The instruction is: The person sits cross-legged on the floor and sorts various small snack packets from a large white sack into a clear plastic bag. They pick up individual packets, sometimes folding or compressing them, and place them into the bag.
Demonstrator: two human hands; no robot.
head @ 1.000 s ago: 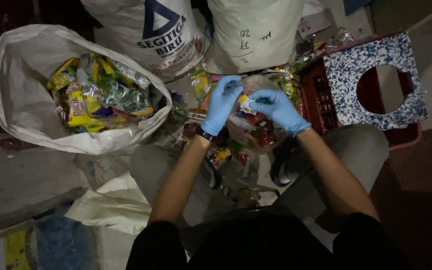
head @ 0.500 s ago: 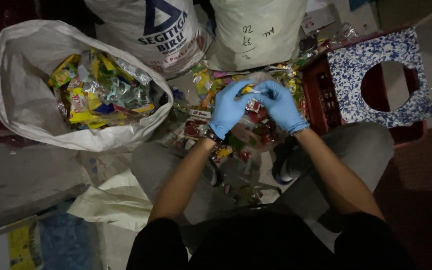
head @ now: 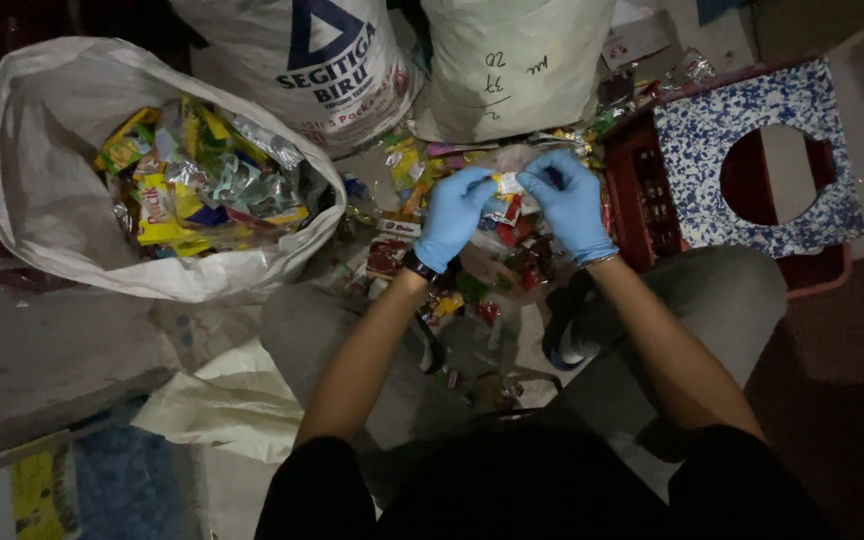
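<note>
Head view. The left hand (head: 455, 212) and the right hand (head: 572, 203), both in blue gloves, meet over a heap of wrappers (head: 482, 270) on the floor between the person's knees. The fingers (head: 480, 185) of both hands are pinched together on one small wrapper (head: 508, 184), white with a yellow edge, held just above the heap and near the middle of the scene. A dark band sits on the left wrist.

Left side: an open white sack (head: 42, 190) stands with its mouth wide, its rim near the left forearm but apart from it; sorted wrappers fill its far half. Far side: two full white sacks, one printed (head: 282, 60) and one plain (head: 512, 60), stand side by side and close off the room beyond the hands. Right side: a red crate (head: 642, 200) lies just beside the right hand, and a blue-and-white speckled stool seat (head: 712, 150) with a round hole rests on it. Near left: a folded white bag (head: 232, 405) lies on the floor beside the left knee.

Open room remains only directly above the heap.
</note>
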